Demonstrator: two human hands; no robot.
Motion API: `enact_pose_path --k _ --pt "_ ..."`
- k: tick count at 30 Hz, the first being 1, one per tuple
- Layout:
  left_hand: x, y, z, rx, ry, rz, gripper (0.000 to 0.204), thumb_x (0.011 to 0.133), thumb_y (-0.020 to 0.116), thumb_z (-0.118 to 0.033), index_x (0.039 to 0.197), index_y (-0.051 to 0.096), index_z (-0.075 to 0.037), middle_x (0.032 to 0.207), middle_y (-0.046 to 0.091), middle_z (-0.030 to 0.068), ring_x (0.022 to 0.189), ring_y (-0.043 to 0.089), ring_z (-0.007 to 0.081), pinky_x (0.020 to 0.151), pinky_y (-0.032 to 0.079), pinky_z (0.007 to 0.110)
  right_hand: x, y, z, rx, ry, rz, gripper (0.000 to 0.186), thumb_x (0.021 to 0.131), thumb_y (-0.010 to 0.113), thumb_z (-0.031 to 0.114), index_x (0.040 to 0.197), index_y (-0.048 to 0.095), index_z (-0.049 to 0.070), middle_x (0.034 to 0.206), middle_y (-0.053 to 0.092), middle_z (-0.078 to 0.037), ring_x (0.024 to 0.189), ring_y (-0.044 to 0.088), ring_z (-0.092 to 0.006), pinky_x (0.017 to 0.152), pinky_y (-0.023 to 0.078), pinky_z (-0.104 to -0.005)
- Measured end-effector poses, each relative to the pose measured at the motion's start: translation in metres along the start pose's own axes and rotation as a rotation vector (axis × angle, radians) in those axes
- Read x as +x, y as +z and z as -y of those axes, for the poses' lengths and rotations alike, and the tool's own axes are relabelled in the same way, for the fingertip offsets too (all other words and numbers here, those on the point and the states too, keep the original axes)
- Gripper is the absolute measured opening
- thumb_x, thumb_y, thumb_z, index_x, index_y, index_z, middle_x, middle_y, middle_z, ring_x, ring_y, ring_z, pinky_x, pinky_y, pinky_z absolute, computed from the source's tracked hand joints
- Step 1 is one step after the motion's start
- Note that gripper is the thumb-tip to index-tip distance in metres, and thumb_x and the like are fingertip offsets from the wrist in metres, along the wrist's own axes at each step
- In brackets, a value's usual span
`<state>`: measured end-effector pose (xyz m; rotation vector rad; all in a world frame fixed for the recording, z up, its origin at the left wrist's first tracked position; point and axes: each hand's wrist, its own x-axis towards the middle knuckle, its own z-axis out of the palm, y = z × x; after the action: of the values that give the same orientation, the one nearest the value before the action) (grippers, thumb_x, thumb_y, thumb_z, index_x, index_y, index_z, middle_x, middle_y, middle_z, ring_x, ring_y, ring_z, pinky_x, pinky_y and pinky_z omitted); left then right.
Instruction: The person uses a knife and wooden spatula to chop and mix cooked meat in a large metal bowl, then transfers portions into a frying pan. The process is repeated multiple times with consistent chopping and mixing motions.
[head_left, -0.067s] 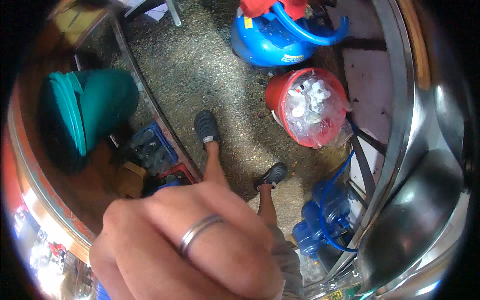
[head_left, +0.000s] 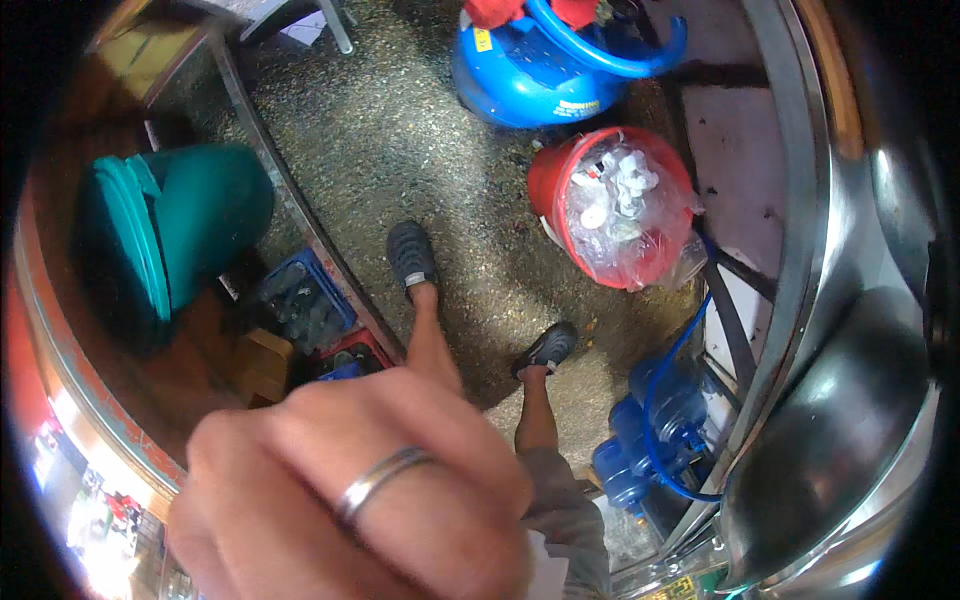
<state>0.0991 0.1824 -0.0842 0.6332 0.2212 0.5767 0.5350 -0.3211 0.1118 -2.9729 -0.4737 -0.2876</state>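
Below, left hand [head_left: 350, 490] close to lens, ringed, grip unclear, red bucket [head_left: 612, 205] of plastic packaging, blue gas cylinder [head_left: 540, 70] yellow-labelled

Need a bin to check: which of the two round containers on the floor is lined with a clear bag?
The red bucket by the blue tank; the teal bin at left shows no liner.

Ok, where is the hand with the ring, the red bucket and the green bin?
hand [head_left: 350, 490], head view, on the knuckles by the silver ring.
red bucket [head_left: 548, 185], head view, on its red outer wall.
green bin [head_left: 215, 215], head view, on its side wall.
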Motion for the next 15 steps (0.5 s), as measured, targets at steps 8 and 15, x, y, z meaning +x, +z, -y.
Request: enact_pose_path --k 8,15 --pt "0.035 0.011 -0.03 1.949 -0.176 0.33 0.01 0.094 0.06 -0.011 0.098 0.065 -0.003 0.078 0.061 0.0101 0.07 0.062 0.0249 0.062 0.056 0.033 -0.01 -0.007 -0.001 0.01 0.031 -0.046 0.051 0.103 0.044 0.036 0.147 0.043 0.011 0.154 0.036 -0.015 0.13 0.05 -0.0282 0.109 0.039 -0.0441" --pt "0.048 0.059 -0.031 2.786 -0.234 0.363 0.008 0.095 0.058 -0.009 0.095 0.063 -0.004 0.072 0.061 0.01 0.066 0.062 0.0243 0.057 0.056 0.033 -0.021 -0.005 -0.009 0.132 0.073 -0.02 0.051 0.103 0.043 0.041 0.148 0.043 0.015 0.156 0.033 -0.012 0.132 0.049 -0.0269 0.109 0.038 -0.0459"
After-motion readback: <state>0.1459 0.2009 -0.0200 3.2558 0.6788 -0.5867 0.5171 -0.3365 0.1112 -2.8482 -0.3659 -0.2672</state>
